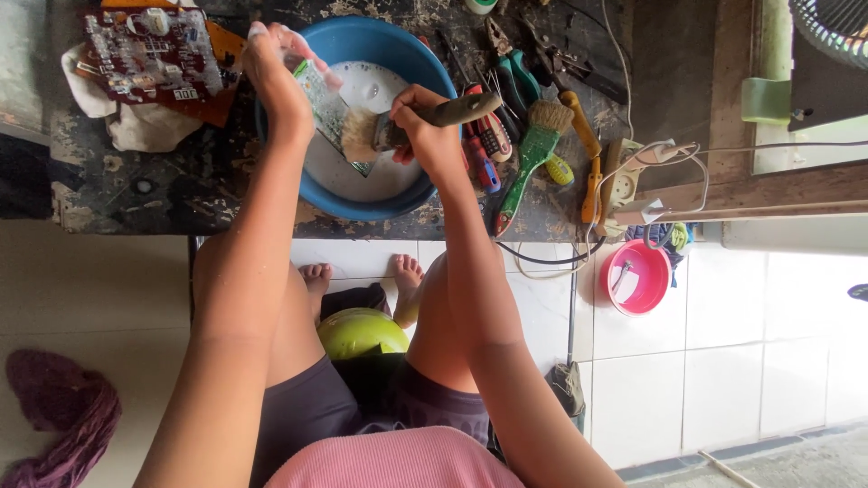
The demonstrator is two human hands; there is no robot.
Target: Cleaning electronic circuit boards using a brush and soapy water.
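Fingers of the left hand (pixel 271 72) pinch a wet board (pixel 327 101) over the basin (pixel 362 41), the right hand (pixel 425 126) fisted on the brush (pixel 380 134); hard strokes could, seemingly, slip it loose.

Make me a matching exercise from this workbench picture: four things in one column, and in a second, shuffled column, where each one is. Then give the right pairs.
Things
1. paintbrush
2. green circuit board
3. green-handled brush
4. pink bowl

Places
A. on the tiled floor beside the bench
B. held in the right hand, bristles against the board
C. lying on the bench among the tools, right of the blue basin
D. held in the left hand over the basin

Pairs: 1-B, 2-D, 3-C, 4-A
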